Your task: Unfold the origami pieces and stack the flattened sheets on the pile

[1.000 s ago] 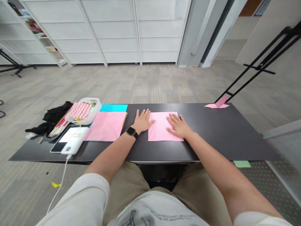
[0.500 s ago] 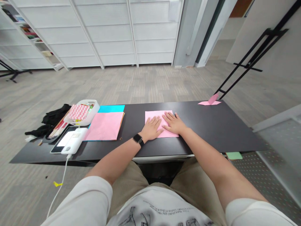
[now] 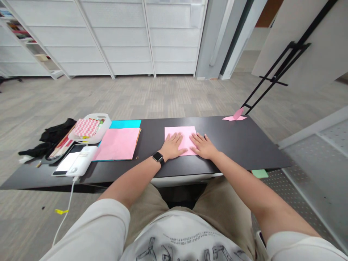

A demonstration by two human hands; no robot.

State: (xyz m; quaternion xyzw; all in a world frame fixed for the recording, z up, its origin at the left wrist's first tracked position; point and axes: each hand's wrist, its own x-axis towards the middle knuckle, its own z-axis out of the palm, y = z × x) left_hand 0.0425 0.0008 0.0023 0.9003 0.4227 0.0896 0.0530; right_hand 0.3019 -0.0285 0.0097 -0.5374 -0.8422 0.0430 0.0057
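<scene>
A single pink sheet of paper (image 3: 181, 131) lies flat on the black table (image 3: 239, 148), right in front of me. My left hand (image 3: 172, 145), with a black watch on its wrist, rests flat on the sheet's near left part, fingers spread. My right hand (image 3: 203, 145) lies flat on the sheet's near right corner, fingers spread too. Both palms press down on the paper and neither hand grips anything.
A stack of pink paper over blue sheets (image 3: 117, 143) lies to the left. Further left are a white tray with patterned paper (image 3: 91, 127), a white power bank (image 3: 82, 165) on a phone, and black cloth (image 3: 54, 134). A folded pink piece (image 3: 236, 116) sits at the far right corner.
My left hand slid from the table beside the sheet onto the pink paper, close to my right hand. The view has turned slightly to the right.
</scene>
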